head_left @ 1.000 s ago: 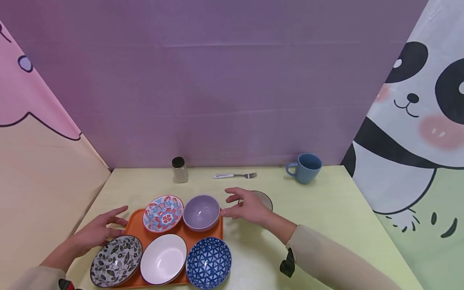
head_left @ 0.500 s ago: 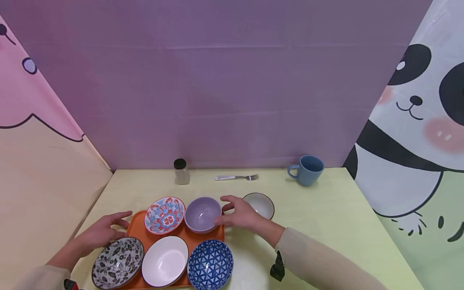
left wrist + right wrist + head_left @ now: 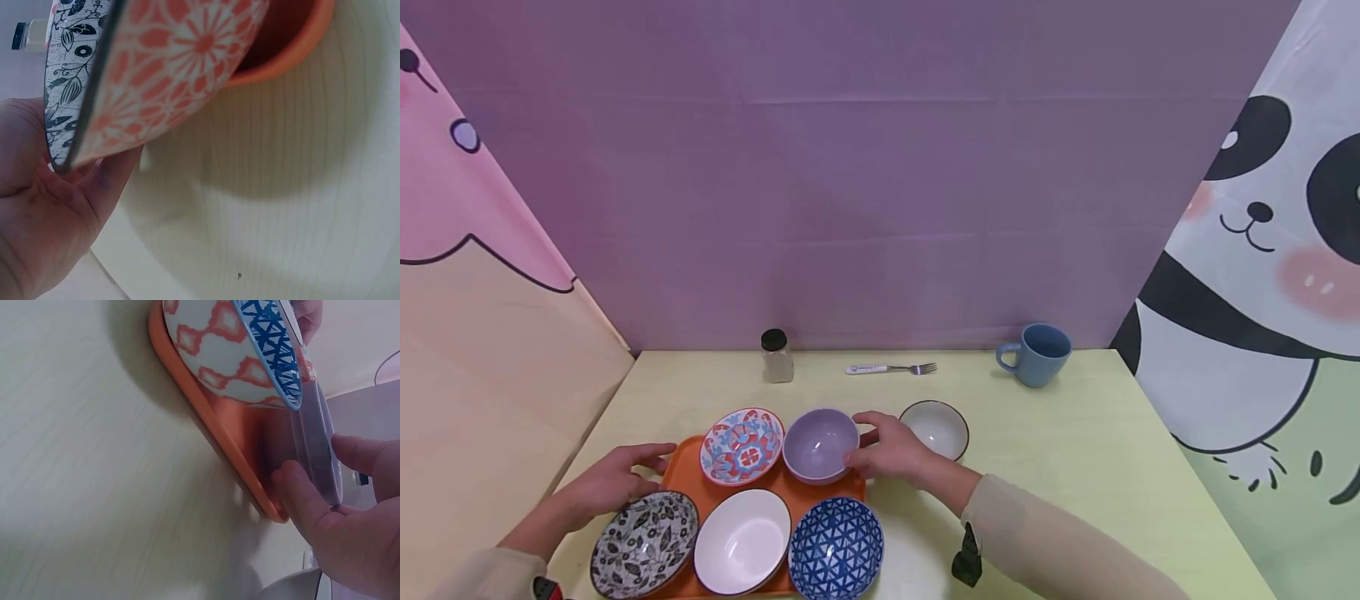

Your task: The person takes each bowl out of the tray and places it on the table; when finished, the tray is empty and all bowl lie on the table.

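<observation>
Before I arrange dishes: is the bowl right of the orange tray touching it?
Apart: the right wrist view shows table surface between bowl and tray.

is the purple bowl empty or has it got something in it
Empty: in the head view, the purple bowl sits open side up, its bare inside showing, with the right hand at its rim.

Purple bowl [image 3: 821,446] upright on orange tray [image 3: 683,460]

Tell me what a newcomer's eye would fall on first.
Probably the cartoon panda on the right backdrop, bold in black and white. Next, the orange tray at the near left of the table, crowded with five bowls. The right hand touches the lavender bowl at the tray's far right.
</observation>
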`<state>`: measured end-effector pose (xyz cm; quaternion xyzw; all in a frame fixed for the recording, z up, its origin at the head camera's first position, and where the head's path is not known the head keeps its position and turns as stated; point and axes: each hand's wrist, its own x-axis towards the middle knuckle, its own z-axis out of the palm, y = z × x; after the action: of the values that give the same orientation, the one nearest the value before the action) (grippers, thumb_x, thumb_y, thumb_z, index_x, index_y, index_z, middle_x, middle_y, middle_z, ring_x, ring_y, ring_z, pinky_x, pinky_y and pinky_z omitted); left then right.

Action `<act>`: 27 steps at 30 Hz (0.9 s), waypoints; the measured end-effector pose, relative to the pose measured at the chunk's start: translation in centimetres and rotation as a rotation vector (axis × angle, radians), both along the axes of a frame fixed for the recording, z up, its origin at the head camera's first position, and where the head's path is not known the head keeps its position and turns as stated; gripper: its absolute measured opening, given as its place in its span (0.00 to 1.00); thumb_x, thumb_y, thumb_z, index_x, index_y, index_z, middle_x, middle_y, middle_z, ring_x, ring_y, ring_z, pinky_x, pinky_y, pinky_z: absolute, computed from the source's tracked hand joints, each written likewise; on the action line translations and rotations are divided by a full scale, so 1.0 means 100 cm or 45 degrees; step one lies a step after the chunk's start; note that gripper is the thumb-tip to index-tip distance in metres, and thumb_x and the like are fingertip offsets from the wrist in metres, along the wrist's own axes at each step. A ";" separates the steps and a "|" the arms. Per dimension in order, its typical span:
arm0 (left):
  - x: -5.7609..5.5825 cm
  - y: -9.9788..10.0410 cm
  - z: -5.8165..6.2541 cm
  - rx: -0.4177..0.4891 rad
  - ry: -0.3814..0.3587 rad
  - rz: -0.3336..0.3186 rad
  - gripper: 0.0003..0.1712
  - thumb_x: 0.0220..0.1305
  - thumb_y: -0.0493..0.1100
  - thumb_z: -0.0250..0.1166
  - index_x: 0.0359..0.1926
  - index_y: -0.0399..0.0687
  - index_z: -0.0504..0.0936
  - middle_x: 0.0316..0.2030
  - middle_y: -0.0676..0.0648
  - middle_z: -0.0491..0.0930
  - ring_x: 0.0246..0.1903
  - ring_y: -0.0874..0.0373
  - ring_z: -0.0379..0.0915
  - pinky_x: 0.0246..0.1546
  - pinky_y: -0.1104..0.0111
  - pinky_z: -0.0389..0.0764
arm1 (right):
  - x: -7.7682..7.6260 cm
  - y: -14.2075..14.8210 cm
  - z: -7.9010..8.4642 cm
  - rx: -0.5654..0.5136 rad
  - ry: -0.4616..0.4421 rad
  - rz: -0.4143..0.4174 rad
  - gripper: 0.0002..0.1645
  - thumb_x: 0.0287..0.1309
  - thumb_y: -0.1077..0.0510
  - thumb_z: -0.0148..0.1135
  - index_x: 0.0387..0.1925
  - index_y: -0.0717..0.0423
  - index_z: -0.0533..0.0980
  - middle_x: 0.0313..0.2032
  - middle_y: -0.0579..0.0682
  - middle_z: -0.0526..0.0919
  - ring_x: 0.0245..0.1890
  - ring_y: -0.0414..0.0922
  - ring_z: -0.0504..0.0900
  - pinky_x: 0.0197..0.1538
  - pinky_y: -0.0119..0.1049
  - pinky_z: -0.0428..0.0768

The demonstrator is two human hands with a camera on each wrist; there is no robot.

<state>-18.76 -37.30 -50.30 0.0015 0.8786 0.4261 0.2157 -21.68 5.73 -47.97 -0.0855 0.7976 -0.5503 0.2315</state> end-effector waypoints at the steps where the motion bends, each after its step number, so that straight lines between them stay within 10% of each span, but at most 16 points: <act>1: 0.000 0.000 0.000 0.003 -0.004 0.003 0.40 0.55 0.31 0.64 0.69 0.30 0.59 0.50 0.36 0.74 0.40 0.49 0.76 0.38 0.62 0.81 | 0.000 -0.001 0.000 -0.016 -0.016 0.000 0.43 0.49 0.57 0.73 0.66 0.53 0.65 0.49 0.61 0.79 0.33 0.50 0.86 0.36 0.42 0.85; 27: -0.001 0.000 -0.003 -0.014 0.009 -0.013 0.41 0.54 0.30 0.62 0.69 0.32 0.59 0.51 0.36 0.73 0.42 0.49 0.74 0.39 0.61 0.81 | 0.010 -0.012 0.001 -0.240 -0.260 -0.141 0.38 0.57 0.65 0.62 0.69 0.53 0.60 0.43 0.61 0.79 0.33 0.57 0.86 0.37 0.50 0.84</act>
<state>-18.83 -37.35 -50.58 0.0061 0.8817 0.4201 0.2147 -20.73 4.57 -47.87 -0.0061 0.7182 -0.6406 0.2717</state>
